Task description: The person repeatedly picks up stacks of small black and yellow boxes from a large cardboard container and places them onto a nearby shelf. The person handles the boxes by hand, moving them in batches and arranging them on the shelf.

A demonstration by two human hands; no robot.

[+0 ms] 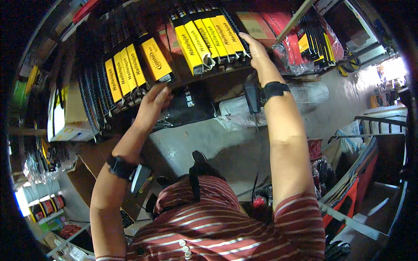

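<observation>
My left hand (156, 98), blurred, is just below a wider yellow-and-black package (156, 60) on the shelf. Its fingers are bent, and whether they touch the package cannot be made out. To its left stand several slim yellow-and-black packages (125, 71) with printed writing, upright in a row. My right hand (256, 49) lies flat along the right end of a second row of yellow packages (209, 39), beside a black package at its edge. Pale cord-like loops hang from the bottoms of this row. Nothing shows in my right palm.
A dark wooden shelf edge (192, 76) runs under the rows. Below it are a black plastic bag (189, 104) and white wrapped rolls (238, 111) on the floor. An open carton (70, 114) stands left; plastic-wrapped red packs (284, 39) sit right. Cardboard sheets (349, 176) lean at the right.
</observation>
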